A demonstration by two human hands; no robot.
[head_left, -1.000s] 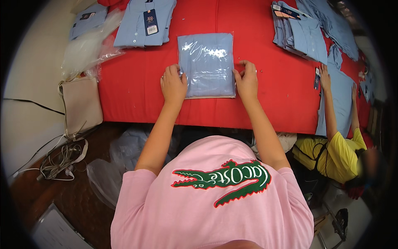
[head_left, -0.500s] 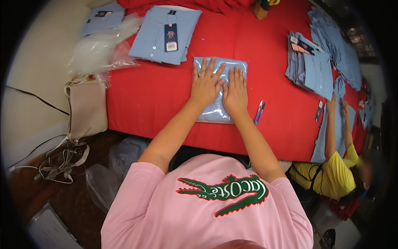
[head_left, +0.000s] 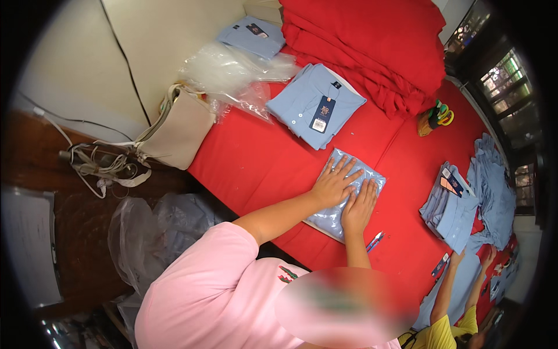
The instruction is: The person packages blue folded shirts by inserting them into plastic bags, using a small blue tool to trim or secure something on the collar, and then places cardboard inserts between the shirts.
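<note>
1. Spreading widest: counter (head_left: 256, 186), red-covered. Near edge runs close by the packet's lower end; red surface shows to the packet's left and right, apparently room to slide it sideways.
2. Cloth (head_left: 360, 52), red, heaped, far side. Would block a long push away.
3. Clear bags (head_left: 232, 71), loose pile, far left, beside the shirt.
4. Shirt (head_left: 293, 103), blue, folded, tagged. Lies just beyond the packet's far left corner; narrow gap, so little room in that direction.
5. Stack (head_left: 450, 212), folded blue garments, toward the right side. Well apart from the packet.
6. Packet (head_left: 333, 216), folded blue fabric in glossy clear film. Lies flat on the counter, near edge side, beneath both hands. Likely light, soft, not fragile; film likely slippery, with trapped air apt to shift. Best hold, by judgement: both long sides, or flat support from below, since one pinched corner could let it sag.
7. Left hand (head_left: 333, 186), palm down, fingers spread on the film; gripping nothing.
8. Right hand (head_left: 359, 210), flattened along the packet's right part, fingers extended; gripping nothing.
9. Snips (head_left: 375, 240), blue, just beside the right wrist. Pointed; could pierce film slid over them.
</note>
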